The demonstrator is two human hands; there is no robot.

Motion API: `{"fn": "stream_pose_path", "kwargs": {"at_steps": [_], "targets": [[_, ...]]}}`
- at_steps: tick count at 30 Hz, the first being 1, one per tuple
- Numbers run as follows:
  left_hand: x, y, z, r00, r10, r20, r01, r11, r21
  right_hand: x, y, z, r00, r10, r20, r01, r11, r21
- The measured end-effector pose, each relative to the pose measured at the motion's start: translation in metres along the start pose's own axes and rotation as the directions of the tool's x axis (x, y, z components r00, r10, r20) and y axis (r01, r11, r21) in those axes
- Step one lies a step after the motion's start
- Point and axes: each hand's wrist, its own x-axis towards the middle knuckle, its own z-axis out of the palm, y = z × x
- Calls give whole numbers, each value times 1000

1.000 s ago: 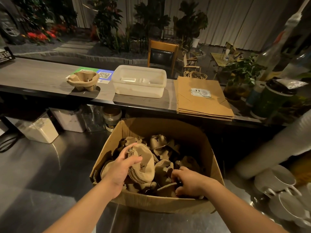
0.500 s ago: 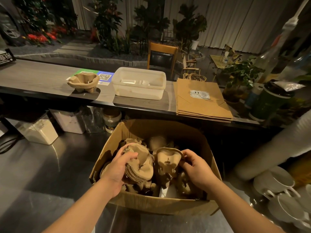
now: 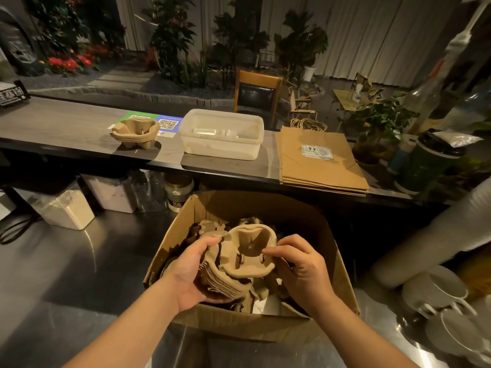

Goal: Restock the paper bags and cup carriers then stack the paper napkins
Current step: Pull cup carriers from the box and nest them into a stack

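Both hands have brought the nested cup carriers (image 3: 239, 264) together, lifted above the cardboard box (image 3: 342, 264)

Moulded pulp: light, stiff-rimmed, easily crushed or torn, best held by the outer rims. Left hand (image 3: 191, 269) grasps the stack from 9 o'clock; right hand (image 3: 300, 269) pinches the top carrier's rim at 3 o'clock. Paper bags (image 3: 318, 158) lie on the bench (image 3: 66, 131) at 1 o'clock

a second ago your right hand (image 3: 299, 272) was down among the loose carriers in the cardboard box (image 3: 342, 285); now it pinches a single cup carrier (image 3: 249, 251) seated on the nested stack (image 3: 220, 280) your left hand (image 3: 190, 269) grips, raised nearer you.
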Motion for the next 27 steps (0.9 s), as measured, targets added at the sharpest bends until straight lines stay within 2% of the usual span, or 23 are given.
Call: {"fn": "stream_pose_path", "kwargs": {"at_steps": [6,9,11,14,17,19,21,23,24,25,27], "targets": [[-6,0,7,999,33,12,-32,999,-44,-1,-8,6,994,69,-90,-62,995,79],[-9,-2,6,998,64,28,-61,994,-90,-1,-11,10,991,111,-74,-106,992,75],[-9,-3,5,996,87,31,-84,991,-106,-1,-10,9,991,132,-3,-132,991,15],[-9,-5,4,991,131,33,-128,987,-101,-2,-12,3,975,118,186,-95,988,-125],[-8,-6,5,981,189,47,-186,981,-49,-2,-18,-6,911,174,373,-109,976,-191],[-8,-5,5,973,229,23,-228,973,-25,0,-20,-8,867,220,447,-149,971,-189],[-7,-4,5,968,249,-23,-250,968,-13,1,-21,-7,873,278,400,-254,961,-113],[-6,-2,7,958,276,-73,-276,961,2,5,-21,-4,896,391,210,-398,917,-7],[-6,0,8,952,291,-99,-290,957,21,8,-21,-4,881,463,100,-468,883,31],[-7,1,9,946,301,-115,-299,953,41,12,-20,-3,841,541,14,-540,838,74],[-8,2,11,941,309,-136,-300,950,80,18,-17,0,691,722,-42,-690,676,259]]}}
